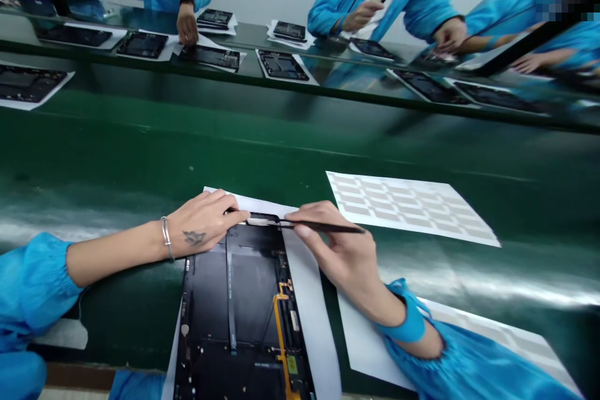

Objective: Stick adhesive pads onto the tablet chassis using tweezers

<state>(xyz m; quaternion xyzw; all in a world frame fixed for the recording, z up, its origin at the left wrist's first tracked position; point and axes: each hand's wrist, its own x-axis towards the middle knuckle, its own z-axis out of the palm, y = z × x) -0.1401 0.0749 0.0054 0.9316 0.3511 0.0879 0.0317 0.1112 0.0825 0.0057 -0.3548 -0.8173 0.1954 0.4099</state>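
Observation:
An opened black tablet chassis [244,312] lies on a white sheet [309,300] in front of me, its inner parts and an orange flex cable showing. My left hand [204,225] rests on the chassis's top left corner, fingers pressed down on a small white strip [260,220] at the top edge. My right hand [337,250] pinches black tweezers [323,226], whose tips point left onto that same strip. Both forearms wear blue sleeves, and the left wrist carries a silver bracelet.
A white sheet of grey adhesive pads [412,206] lies to the right on the green conveyor belt [140,150]. Another sheet [515,340] sits under my right arm. Across the belt, people in blue coats work over several more open tablets [281,65].

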